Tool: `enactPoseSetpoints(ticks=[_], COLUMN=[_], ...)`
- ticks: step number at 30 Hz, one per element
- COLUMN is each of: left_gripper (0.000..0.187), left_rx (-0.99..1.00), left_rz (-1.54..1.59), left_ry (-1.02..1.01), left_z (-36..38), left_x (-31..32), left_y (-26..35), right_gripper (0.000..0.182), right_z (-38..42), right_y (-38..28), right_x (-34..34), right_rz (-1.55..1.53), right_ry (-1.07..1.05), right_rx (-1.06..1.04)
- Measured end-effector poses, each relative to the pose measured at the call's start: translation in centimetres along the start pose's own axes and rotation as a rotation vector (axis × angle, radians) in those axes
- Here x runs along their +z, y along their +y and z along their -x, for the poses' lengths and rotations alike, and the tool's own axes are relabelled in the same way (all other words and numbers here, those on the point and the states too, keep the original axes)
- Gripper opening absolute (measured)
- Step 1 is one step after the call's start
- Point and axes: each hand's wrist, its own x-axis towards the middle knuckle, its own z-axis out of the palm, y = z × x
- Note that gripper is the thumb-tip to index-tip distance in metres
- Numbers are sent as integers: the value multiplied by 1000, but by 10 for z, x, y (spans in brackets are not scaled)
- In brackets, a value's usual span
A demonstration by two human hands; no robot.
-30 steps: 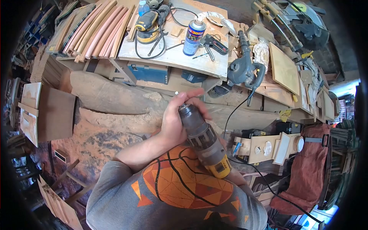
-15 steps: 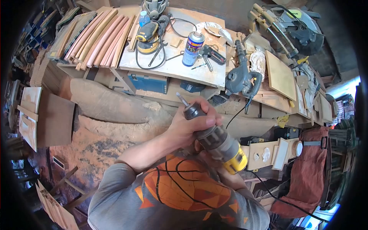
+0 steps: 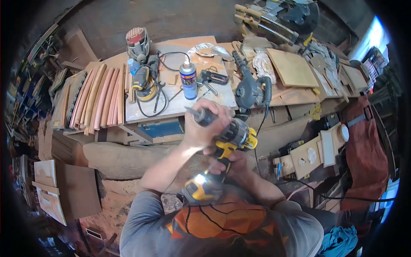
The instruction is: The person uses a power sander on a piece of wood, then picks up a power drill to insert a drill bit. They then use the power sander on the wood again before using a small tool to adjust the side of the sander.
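A yellow and black cordless drill (image 3: 239, 136) is held in front of my chest, tilted, its chuck end pointing up and to the left. My left hand (image 3: 201, 133) wraps round the black chuck (image 3: 204, 116), from which a bit (image 3: 190, 110) sticks out. Lower down, my right hand (image 3: 234, 166) grips the drill's handle. A bright light shines beside the battery (image 3: 200, 191) at the handle's base, which is blurred by motion. Beyond my hands, a spray can (image 3: 188, 81) stands upright on the workbench (image 3: 171, 109).
On the bench lie curved wood strips (image 3: 100, 96), a sander (image 3: 144, 85), a staple gun (image 3: 214, 78), a blower (image 3: 248, 90) and a wooden panel (image 3: 292, 67). A mitre saw (image 3: 295, 15) stands at the back right. A black cable (image 3: 338, 198) runs across on the right.
The drill has turned in my hands, so its handle, battery and a lit lamp now show. My view has shifted; the bench sits lower and further left in it.
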Motion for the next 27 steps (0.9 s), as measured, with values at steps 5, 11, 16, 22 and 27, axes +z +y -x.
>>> enactPoseSetpoints(ticks=[5, 11, 16, 22, 27], left_gripper=[79, 89, 89, 87, 85], left_rx=[-240, -259, -231, -202, -219], left_rz=[283, 352, 331, 415, 403], left_ry=[226, 365, 331, 365, 365], left_z=[22, 37, 40, 43, 48], left_x=[3, 32, 41, 41, 37], left_y=[-10, -12, -12, -17, -17], right_gripper=[45, 51, 53, 51, 41], right_z=[10, 34, 41, 50, 49], right_y=[-11, -17, -15, -9, -9], right_x=[20, 10, 7, 8, 16], right_rz=[195, 373, 306, 334, 478], right_ry=[194, 193, 134, 425, 493], right_rx=[-72, -96, -122, -142, -219])
